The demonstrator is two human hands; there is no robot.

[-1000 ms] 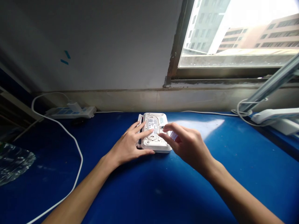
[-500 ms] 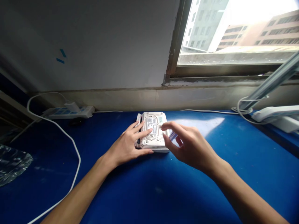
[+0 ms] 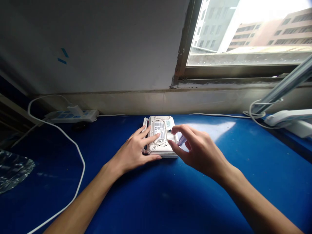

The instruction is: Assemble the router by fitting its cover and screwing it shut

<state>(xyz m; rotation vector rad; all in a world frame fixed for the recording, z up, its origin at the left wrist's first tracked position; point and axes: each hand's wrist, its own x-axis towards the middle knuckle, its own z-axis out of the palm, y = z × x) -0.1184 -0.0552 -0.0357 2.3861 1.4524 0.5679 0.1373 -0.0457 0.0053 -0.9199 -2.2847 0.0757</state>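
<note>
My left hand [image 3: 134, 148] splays loosely over the white device [image 3: 163, 130] on the blue table [image 3: 156, 195]; my right hand [image 3: 201, 148] arches at its right side, thumb and forefinger parted, other fingers mostly hidden; whether they grip anything, I can't tell.

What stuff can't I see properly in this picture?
Label on the white device: head view, print too small, partly under a finger of the left hand.
Lilac thing: head view, mostly hidden by the right hand.
Clear plastic thing: head view, cut off by the picture's left edge.
</note>
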